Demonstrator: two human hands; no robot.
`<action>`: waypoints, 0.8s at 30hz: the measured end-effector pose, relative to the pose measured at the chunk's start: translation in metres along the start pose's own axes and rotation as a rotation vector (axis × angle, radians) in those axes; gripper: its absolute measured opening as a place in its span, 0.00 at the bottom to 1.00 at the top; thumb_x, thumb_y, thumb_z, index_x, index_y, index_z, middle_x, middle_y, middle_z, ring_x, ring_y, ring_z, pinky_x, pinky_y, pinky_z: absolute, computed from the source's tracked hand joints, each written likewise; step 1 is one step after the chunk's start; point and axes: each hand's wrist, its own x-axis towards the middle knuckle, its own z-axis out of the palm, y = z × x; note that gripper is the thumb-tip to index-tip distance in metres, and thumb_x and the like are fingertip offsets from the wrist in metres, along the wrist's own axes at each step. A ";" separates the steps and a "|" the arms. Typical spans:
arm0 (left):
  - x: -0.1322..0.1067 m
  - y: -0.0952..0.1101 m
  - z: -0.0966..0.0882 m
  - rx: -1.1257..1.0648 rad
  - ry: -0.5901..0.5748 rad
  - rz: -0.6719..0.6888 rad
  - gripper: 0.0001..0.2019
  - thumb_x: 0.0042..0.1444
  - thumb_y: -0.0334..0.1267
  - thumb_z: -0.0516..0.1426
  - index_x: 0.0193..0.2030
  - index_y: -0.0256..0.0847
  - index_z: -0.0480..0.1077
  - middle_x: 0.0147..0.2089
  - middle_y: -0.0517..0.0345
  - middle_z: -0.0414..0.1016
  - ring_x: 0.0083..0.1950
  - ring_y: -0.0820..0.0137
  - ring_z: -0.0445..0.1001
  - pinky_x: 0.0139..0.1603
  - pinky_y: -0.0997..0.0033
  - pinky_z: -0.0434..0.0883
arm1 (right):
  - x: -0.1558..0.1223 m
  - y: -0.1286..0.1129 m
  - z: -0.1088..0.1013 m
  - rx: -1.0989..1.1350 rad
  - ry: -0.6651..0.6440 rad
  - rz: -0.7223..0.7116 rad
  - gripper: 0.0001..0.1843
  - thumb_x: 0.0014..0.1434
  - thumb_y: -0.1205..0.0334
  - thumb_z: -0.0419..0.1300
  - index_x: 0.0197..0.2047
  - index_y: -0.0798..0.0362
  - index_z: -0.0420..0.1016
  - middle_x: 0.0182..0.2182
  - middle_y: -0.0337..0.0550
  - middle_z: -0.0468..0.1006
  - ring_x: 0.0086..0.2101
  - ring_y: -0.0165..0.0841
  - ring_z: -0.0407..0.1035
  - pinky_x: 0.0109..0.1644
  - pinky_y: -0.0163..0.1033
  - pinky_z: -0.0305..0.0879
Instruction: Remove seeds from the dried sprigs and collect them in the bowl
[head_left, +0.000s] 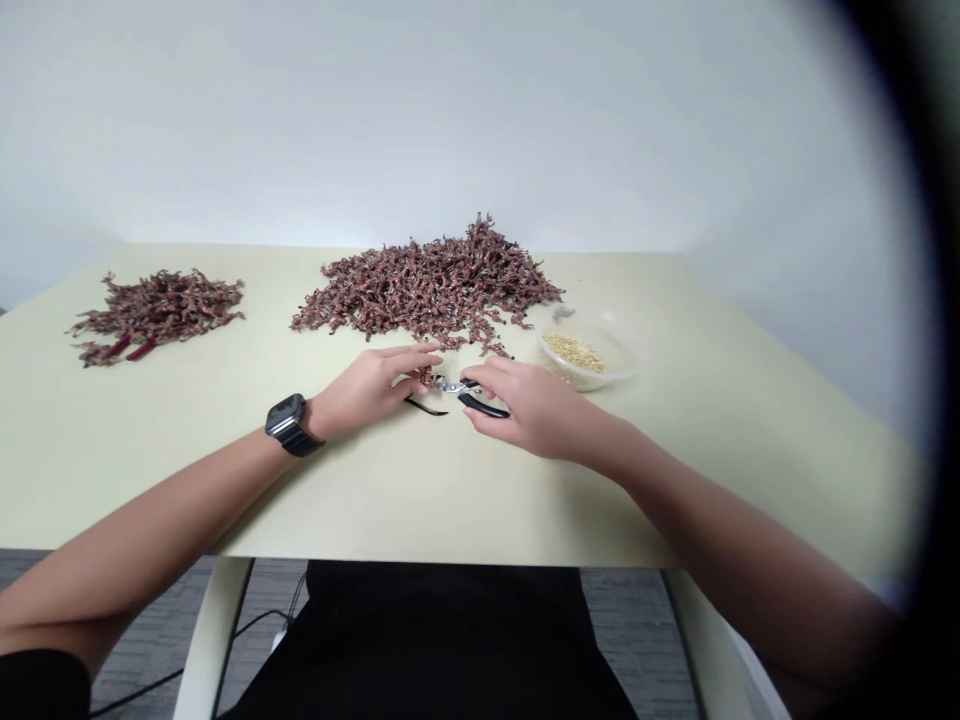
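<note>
My left hand (375,388) is closed in a pinch on a small reddish-brown twisted piece (427,377). My right hand (529,400) grips black-handled nippers (484,405), their metal jaws at the held piece; whether the jaws bite into it I cannot make out. A thin black curved strip (429,408) lies below my left fingertips. Just beyond both hands spreads a large heap of similar reddish-brown pieces (431,285), with a few stray ones at its near edge. Beside my right hand stands a transparent round bowl (621,365) holding small yellowish bits (575,352).
A smaller pile of reddish-brown pieces (165,310) lies at the left of the pale yellow table (420,500). Two dark red, handle-like ends (141,348) stick out at its near side. A pale wall (420,120) rises behind the table. Cables (262,622) hang below.
</note>
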 end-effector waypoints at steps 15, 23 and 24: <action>-0.004 -0.001 0.008 0.101 0.059 0.035 0.20 0.69 0.33 0.54 0.66 0.44 0.73 0.51 0.51 0.84 0.47 0.67 0.82 0.50 0.69 0.76 | -0.001 -0.005 -0.001 -0.063 0.015 0.002 0.17 0.68 0.56 0.59 0.57 0.54 0.73 0.42 0.47 0.75 0.34 0.35 0.69 0.38 0.39 0.61; -0.002 0.001 0.008 0.078 0.201 0.084 0.16 0.71 0.33 0.53 0.62 0.42 0.74 0.49 0.52 0.83 0.47 0.70 0.81 0.52 0.70 0.76 | -0.001 -0.007 0.001 -0.139 0.130 -0.052 0.17 0.66 0.57 0.59 0.55 0.54 0.72 0.43 0.49 0.76 0.38 0.39 0.70 0.41 0.42 0.63; -0.002 0.002 0.008 0.063 0.227 0.081 0.16 0.71 0.33 0.53 0.61 0.41 0.74 0.49 0.52 0.83 0.47 0.71 0.81 0.52 0.70 0.77 | -0.001 -0.007 0.002 -0.159 0.153 -0.064 0.17 0.66 0.57 0.59 0.55 0.54 0.72 0.42 0.50 0.75 0.38 0.40 0.70 0.41 0.42 0.63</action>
